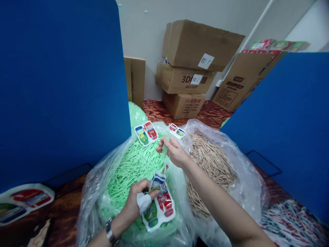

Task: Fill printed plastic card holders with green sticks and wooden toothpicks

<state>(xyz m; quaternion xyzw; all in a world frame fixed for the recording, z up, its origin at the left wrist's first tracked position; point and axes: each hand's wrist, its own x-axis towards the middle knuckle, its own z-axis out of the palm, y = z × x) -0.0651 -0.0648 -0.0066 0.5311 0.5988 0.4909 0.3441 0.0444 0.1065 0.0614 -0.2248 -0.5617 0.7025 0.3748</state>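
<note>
My left hand (136,202), with a bandaged finger and a wristwatch, is closed on a colourful printed pouch (159,206) above an open plastic bag of green sticks (133,164). My right hand (173,151) pinches a few green sticks (166,142), lifted over the same bag. Two more printed pouches (146,133) (177,131) lie on the far rim of the bags.
A second clear bag of wooden sticks (210,161) stands to the right. Blue partition panels (64,85) (288,120) close in both sides. Cardboard boxes (195,65) are stacked at the back wall. More pouches (23,202) lie at left, and striped sticks (290,223) at lower right.
</note>
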